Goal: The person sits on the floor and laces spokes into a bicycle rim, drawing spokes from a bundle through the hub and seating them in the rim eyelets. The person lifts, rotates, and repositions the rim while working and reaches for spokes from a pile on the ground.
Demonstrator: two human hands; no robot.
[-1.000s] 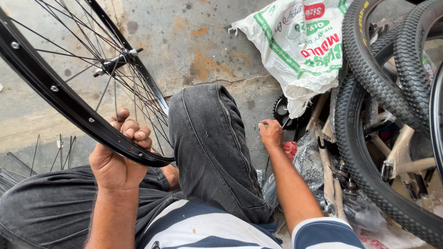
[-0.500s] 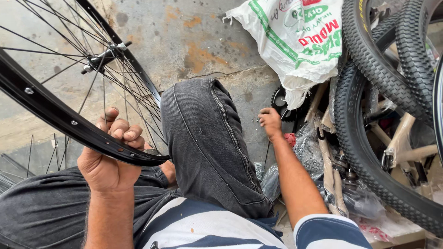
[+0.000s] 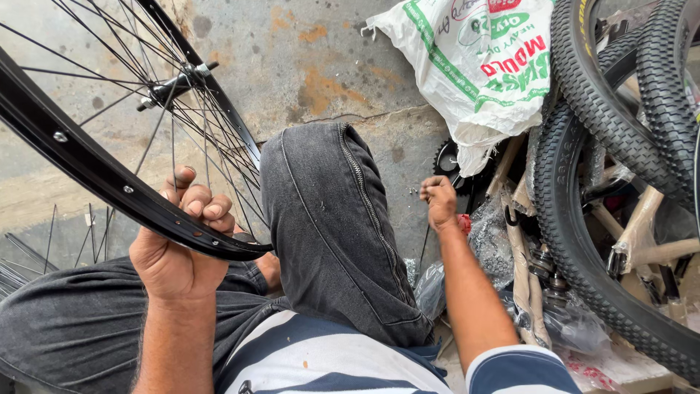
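Cracked grey concrete floor (image 3: 328,80) w/ rust-orange stains. White woven plastic sack (image 3: 474,66), green & red print, lies crumpled at top. Beside it, right: stack of black knobby rubber bike tyres (image 3: 583,241) over cardboard-wrapped frame tubes (image 3: 642,226). Black toothed chainring (image 3: 445,157) just under the sack. Crinkled clear plastic bags (image 3: 496,241) near the tyres. Loose thin metal spokes (image 3: 22,255) on floor, far left.

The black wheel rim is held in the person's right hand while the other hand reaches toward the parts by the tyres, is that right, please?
Not quite: the head view shows the left hand holding the black wheel rim, while the right hand reaches toward the parts by the tyres.
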